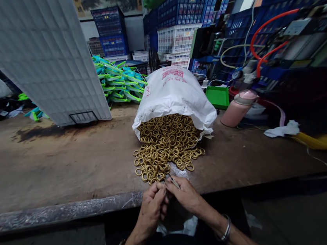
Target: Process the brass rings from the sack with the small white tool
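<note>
Hands (pixel 152 204) angled inward — close beside golden rings (pixel 169 135).

Curled left hand (pixel 152 203) beside right hand (pixel 187 195)

A: What carries it all?
B: A brown, worn worktop (pixel 52 162), its front edge (pixel 58 214) scuffed and shiny, with a dark stain (pixel 37 133) towards the left.
A: And in the middle?
B: A white sack (pixel 169 94) on its side, mouth facing the front edge. Gold-coloured rings (pixel 155 155) fill the mouth and spill out in a heap (a few lie loose at the fringe).
A: Left of that?
B: A tall pale panel (pixel 46 57), a wire stand (pixel 84 117) at its foot. Between panel and sack, farther back, a turquoise-and-green pile (pixel 120 82).
A: On the right?
B: A green tray (pixel 217 97) near the sack, a pink bottle (pixel 235 112), then white tissue (pixel 282 129) beside something yellow (pixel 325 140), hard to identify.
</note>
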`<state>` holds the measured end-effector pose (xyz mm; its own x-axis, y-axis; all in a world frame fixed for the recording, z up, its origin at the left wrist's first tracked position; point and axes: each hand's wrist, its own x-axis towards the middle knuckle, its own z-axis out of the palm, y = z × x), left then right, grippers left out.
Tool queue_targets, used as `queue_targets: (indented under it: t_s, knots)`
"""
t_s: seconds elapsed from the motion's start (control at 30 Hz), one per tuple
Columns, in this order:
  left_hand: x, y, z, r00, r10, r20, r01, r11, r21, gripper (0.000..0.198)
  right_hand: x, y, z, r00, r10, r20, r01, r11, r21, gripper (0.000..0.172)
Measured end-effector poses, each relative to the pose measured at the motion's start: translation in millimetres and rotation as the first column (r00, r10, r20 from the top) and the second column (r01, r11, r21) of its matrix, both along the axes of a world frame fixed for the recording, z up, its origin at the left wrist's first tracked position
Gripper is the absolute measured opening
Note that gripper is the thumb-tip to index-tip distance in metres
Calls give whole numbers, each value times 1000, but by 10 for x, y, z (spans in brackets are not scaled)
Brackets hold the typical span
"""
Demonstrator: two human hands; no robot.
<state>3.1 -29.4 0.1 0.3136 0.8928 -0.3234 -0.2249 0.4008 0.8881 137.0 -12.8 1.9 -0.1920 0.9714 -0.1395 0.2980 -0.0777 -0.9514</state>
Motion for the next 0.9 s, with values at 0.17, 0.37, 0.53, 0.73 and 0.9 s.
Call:
queue_targets:
  t_s: [0.17, 0.37, 0.53, 0.73, 0.9]
  knots:
    - [25, -18, -11, 996, 8, 88, 0, 996, -86, 27, 23, 10, 35, 994, -18, -103, 10, 997, -79, 29]
    - [47, -43, -17, 995, 23, 99, -15, 996, -88, 29, 49, 22, 24, 992, -15, -121, -1, 992, -125, 31]
    - [45, -56, -8, 994, 29, 110, -20, 997, -80, 31, 60, 9, 31, 990, -30, -137, 12, 991, -130, 28]
    - [49, -44, -14, 994, 55, 93, -50, 997, -60, 31, 73, -49, 7, 981, 5, 195, -33, 989, 141, 18]
    - [55, -31, 1, 997, 53, 54, -52, 998, -20, 32, 81, -100, 19, 921, 83, 382, -167, 967, 194, 13]
